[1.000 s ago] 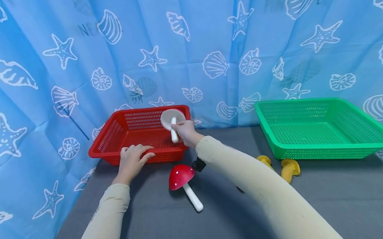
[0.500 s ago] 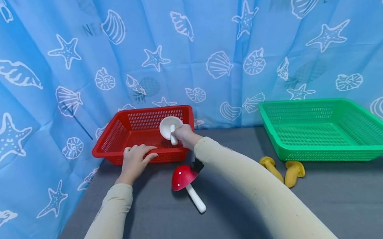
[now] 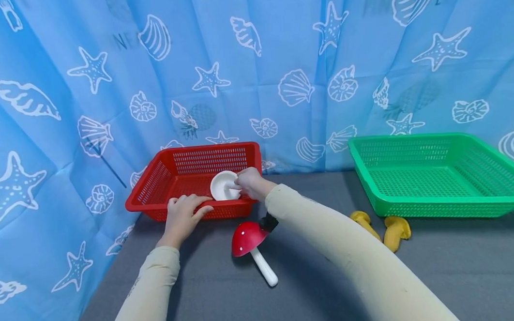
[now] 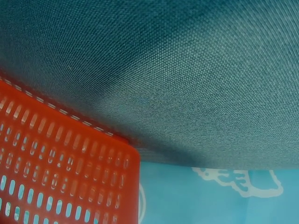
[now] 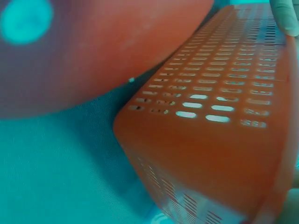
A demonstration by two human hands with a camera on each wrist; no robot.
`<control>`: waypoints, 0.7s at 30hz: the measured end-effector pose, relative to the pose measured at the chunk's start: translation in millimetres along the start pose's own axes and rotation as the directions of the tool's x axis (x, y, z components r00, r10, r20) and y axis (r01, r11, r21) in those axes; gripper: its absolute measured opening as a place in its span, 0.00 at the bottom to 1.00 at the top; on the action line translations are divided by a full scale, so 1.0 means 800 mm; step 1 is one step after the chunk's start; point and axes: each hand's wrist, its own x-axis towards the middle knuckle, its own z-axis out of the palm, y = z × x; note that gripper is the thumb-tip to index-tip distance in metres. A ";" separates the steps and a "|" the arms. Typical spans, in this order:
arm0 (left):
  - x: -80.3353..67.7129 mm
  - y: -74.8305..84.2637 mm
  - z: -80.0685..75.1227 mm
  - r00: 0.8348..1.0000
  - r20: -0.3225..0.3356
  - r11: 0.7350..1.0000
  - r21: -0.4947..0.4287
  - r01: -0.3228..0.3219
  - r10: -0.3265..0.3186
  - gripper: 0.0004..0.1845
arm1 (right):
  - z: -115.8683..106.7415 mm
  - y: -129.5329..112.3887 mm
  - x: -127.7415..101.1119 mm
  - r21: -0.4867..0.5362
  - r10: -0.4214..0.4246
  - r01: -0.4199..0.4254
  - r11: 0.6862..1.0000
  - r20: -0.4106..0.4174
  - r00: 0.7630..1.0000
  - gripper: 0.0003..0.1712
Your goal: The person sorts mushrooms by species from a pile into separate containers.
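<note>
Blue shell-print curtain behind the grey bench (image 3: 316,293) — my right hand (image 3: 250,182) pinches the white mushroom (image 3: 223,185) by its stem inside the red basket (image 3: 153,183); it seems light, rigid, smooth — my left hand (image 3: 182,217) rests flat on the rim.

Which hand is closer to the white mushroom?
Right. The right hand holds the white mushroom by its stem inside the red basket. The left hand rests on the basket's front rim, just beside the mushroom.
</note>
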 end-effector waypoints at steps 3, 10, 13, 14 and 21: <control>0.000 0.001 0.002 1.000 -0.015 1.000 0.002 -0.006 0.006 0.23 | -0.009 -0.001 -0.006 -0.012 -0.027 0.027 1.000 0.001 1.000 0.26; -0.001 0.002 0.001 1.000 -0.014 1.000 0.024 -0.007 0.008 0.23 | -0.033 -0.004 -0.033 0.061 -0.073 0.072 0.995 0.007 0.997 0.25; 0.000 0.003 0.000 1.000 -0.010 1.000 0.020 -0.008 0.008 0.23 | -0.045 -0.003 -0.047 0.136 -0.091 0.089 0.987 0.008 0.996 0.24; 0.000 0.003 0.000 1.000 -0.010 1.000 0.019 -0.009 0.009 0.23 | -0.050 -0.001 -0.052 0.156 -0.096 0.093 0.983 0.013 0.995 0.24; 0.000 0.002 0.002 1.000 -0.012 1.000 0.010 -0.005 0.005 0.23 | -0.079 0.018 -0.079 0.215 -0.113 0.096 0.972 0.067 0.991 0.27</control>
